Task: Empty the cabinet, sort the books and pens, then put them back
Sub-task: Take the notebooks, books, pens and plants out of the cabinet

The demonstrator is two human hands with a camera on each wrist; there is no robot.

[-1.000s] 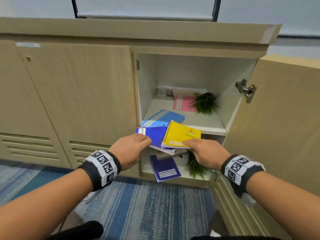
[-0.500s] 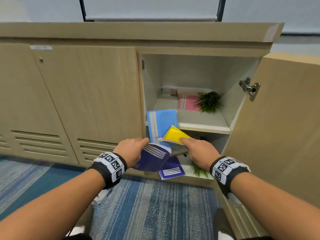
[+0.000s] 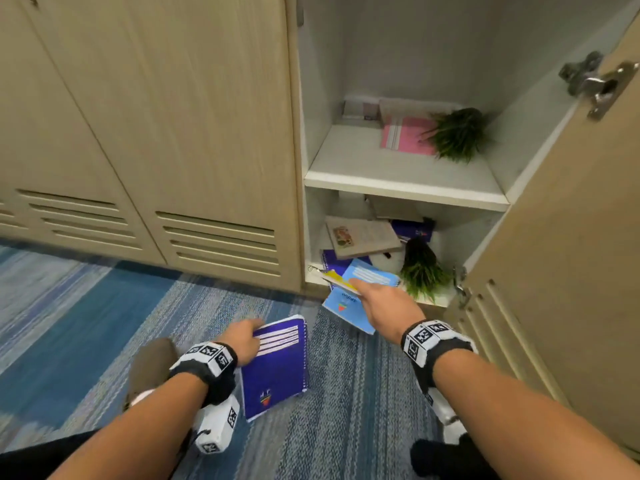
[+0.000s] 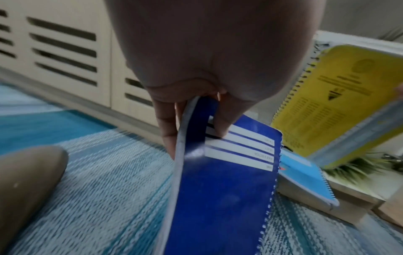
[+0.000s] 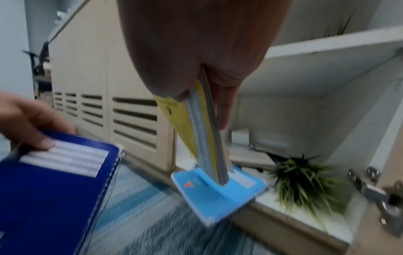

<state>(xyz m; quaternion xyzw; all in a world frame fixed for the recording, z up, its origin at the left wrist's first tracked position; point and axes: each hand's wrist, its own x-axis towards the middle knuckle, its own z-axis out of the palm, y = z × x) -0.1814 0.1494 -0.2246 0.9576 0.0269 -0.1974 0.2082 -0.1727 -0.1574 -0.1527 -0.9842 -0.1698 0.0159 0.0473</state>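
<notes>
The dark blue notebook [image 3: 275, 367] is hanging low over the striped carpet [image 3: 104, 306], in front of the closed louvred doors, and the left hand [image 3: 242, 341] is pinching its upper corner, the thumb on the white label lines and the fingers behind the cover. The notebook is slanting and its lower edge seems to be close to the floor; I cannot tell if it is touching.

The right hand [image 3: 388, 303] is clamping the yellow notebook [image 4: 340, 96] by one edge, thumb on one side and fingers on the other. The light blue notebook [image 5: 218, 188] is lying just under it, half on the edge of the lower shelf [image 3: 440, 296] and half out over the carpet. It seems not held, but the head view does not make this sure.

I judge that the emptying step is going on: the books are coming out to the floor. To do it well, the left hand should be lowering the dark blue one flat before it lets go, because a corner pinch lets the pages swing and the spiral may catch the carpet. The right hand should be taking the light blue one together with the yellow one, or it may slide off the shelf edge.

Much is remaining inside: the brown book [image 3: 360, 235] and other notebooks on the lower shelf, beside a small green plant [image 3: 420, 271] lying on its side, and on the upper shelf [image 3: 398, 174] the pink notebook [image 3: 405, 135] with a second plant [image 3: 457, 133]. No pens are plainly visible.
</notes>
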